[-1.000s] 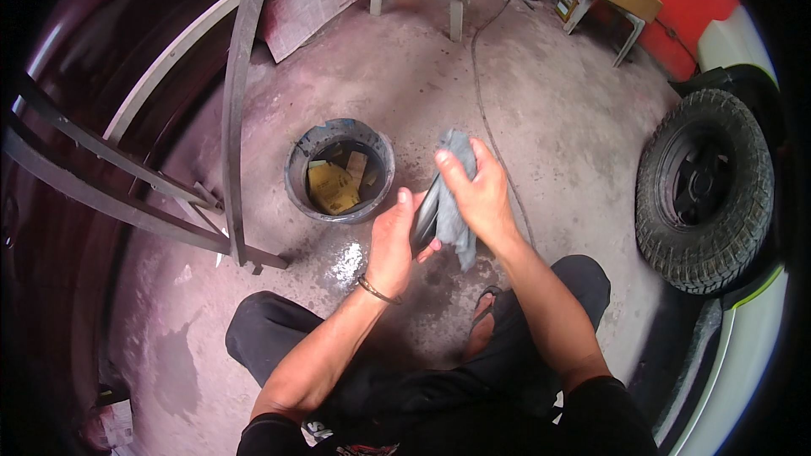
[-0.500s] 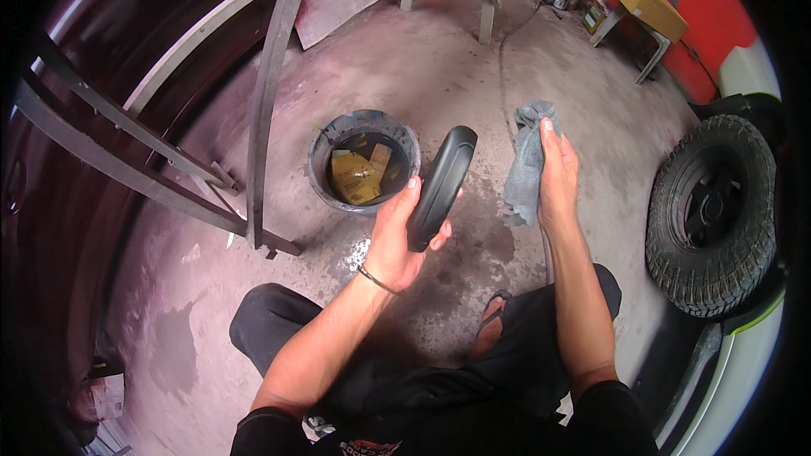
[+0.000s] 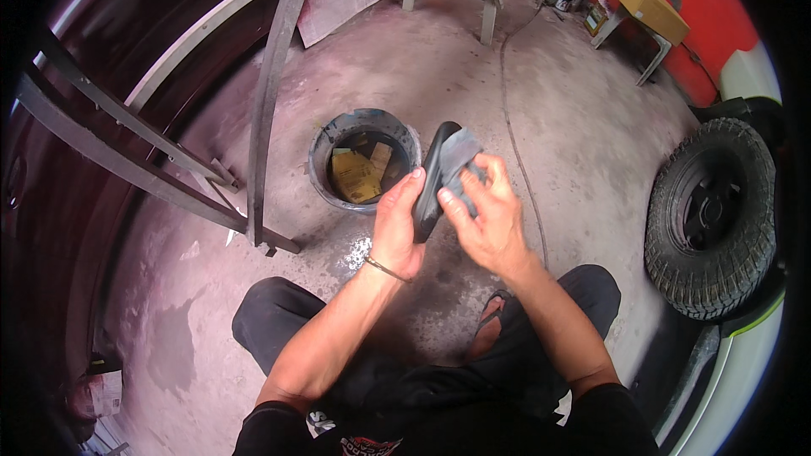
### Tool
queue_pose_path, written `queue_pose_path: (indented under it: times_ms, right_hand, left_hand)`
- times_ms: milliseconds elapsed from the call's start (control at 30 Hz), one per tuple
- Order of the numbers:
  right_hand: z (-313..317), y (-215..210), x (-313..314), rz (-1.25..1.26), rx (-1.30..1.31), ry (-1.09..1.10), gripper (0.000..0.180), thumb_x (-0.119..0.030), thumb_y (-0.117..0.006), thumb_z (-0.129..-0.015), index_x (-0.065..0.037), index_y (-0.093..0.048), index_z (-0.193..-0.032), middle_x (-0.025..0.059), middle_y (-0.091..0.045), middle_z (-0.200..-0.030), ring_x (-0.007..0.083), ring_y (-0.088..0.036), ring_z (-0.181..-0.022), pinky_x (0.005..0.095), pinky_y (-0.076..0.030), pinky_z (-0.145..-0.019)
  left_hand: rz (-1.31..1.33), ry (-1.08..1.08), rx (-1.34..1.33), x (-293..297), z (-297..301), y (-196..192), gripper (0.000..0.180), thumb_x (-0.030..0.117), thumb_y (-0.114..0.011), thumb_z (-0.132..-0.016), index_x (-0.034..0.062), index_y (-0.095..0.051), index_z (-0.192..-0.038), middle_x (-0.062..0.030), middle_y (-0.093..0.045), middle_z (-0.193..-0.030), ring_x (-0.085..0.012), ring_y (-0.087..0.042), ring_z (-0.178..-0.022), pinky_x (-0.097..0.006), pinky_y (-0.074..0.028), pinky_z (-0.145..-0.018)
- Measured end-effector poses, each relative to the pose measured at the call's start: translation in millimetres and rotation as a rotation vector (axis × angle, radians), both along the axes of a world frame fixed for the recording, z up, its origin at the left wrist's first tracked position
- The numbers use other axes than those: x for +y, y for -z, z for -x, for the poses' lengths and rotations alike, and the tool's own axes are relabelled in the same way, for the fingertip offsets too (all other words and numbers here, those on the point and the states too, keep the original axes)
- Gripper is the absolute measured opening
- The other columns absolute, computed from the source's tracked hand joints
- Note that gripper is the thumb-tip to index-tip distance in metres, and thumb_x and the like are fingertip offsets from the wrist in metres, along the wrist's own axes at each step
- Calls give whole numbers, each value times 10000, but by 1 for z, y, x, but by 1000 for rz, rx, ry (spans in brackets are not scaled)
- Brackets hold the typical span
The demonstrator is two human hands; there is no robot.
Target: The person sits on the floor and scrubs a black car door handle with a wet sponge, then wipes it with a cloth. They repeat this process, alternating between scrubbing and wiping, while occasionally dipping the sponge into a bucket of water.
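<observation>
Black plastic part (image 3: 429, 196): elongated, rounded; tilted in your left hand (image 3: 399, 221), upper end leaning right. Grey cloth (image 3: 460, 149): bunched beneath your right hand (image 3: 490, 221), against the part's right side.

Your left hand (image 3: 399, 224) grips a smooth, black, elongated part (image 3: 432, 177), and your right hand (image 3: 490, 221) holds a thin grey cloth (image 3: 460, 150) against it. Left of the part stands a round, dark-grey bucket (image 3: 342, 125) containing flat yellow-brown pieces (image 3: 356, 177); a black, knobbly-tyred wheel (image 3: 708, 215) is at far right.
</observation>
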State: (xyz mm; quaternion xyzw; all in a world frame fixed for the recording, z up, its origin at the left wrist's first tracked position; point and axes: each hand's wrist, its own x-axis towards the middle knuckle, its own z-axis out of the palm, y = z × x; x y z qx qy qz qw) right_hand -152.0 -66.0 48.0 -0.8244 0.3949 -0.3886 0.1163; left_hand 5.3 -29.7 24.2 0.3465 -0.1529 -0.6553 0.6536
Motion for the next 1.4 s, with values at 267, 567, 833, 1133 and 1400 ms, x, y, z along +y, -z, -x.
queue_pose_path:
  times_ms: [267,567,833,1133,1400]
  right_hand:
    - [-17,0,33,-33,75,-108,382,-288,-838,-888,-127,-760,-1225,124,-606,-1293,331,-762,-915,442,-647,-733]
    - [14,-19,-43,-144,-222,40,323,-234,-737,-1030,26,-719,-1222,147,-621,-1143,264,-652,-997,360,-533,-861]
    - [29,-20,-37,-577,-612,37,300,-265,-585,-1137,-1,-727,-1122,-20,-607,-971,60,-526,-933,287,-470,-783]
    - [-5,-22,-22,-172,-197,-14,304,-202,-712,-1042,54,-705,-1205,182,-623,-1148,287,-686,-934,376,-559,-820]
    - [-25,1,21,-181,-66,-181,331,-246,-790,-958,-55,-756,-1226,173,-609,-1179,351,-720,-913,456,-604,-762]
  left_hand:
    - [1,147,328,-8,-25,-1,423,438,-654,-1092,81,-681,-1316,-79,-755,-1208,-205,-728,-1074,-375,-596,-973]
    - [81,142,211,3,-5,-8,352,350,-649,-1111,43,-693,-1277,-91,-762,-1136,-176,-721,-1064,-356,-569,-1003]
    - [108,99,169,3,-17,-13,372,373,-606,-1129,39,-691,-1270,-98,-752,-1127,-190,-711,-1057,-372,-567,-1003]
    - [43,33,165,-2,6,-1,312,321,-615,-1118,66,-689,-1282,-44,-750,-1208,-154,-702,-1114,-350,-558,-1020]
    - [51,84,441,-10,-19,-19,561,439,-334,-1182,27,-577,-1476,-97,-702,-1391,-288,-644,-1321,-470,-492,-1173]
